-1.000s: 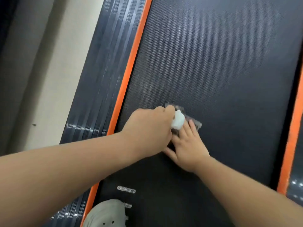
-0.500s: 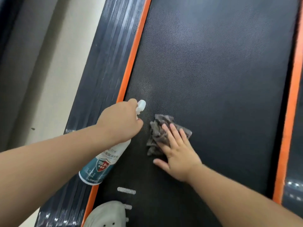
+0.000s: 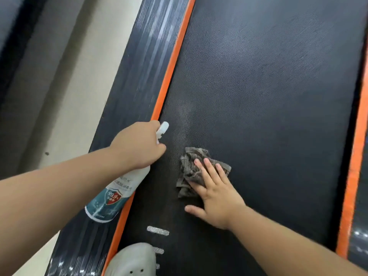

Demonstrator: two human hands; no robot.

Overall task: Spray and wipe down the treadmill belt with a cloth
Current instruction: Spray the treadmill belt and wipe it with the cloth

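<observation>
The black textured treadmill belt (image 3: 268, 96) fills the middle of the view. A crumpled grey cloth (image 3: 189, 168) lies on it, and my right hand (image 3: 215, 192) presses on the cloth with straight, spread fingers. My left hand (image 3: 137, 148) grips the neck of a white spray bottle (image 3: 117, 194) with a teal label, held over the belt's left edge. Its white nozzle (image 3: 163, 127) points up the belt. A faint lighter patch (image 3: 184, 116) shows on the belt just beyond the nozzle.
Orange strips (image 3: 171, 62) run along both sides of the belt, with ribbed dark side rails (image 3: 143, 56) outside them. A pale floor (image 3: 75, 86) lies to the left. A grey shoe (image 3: 133, 259) stands at the belt's near end beside white markings (image 3: 158, 230).
My left hand has drawn away to the left from over the cloth, bringing the whole bottle into view. My right hand stays on the cloth, which now lies uncovered.
</observation>
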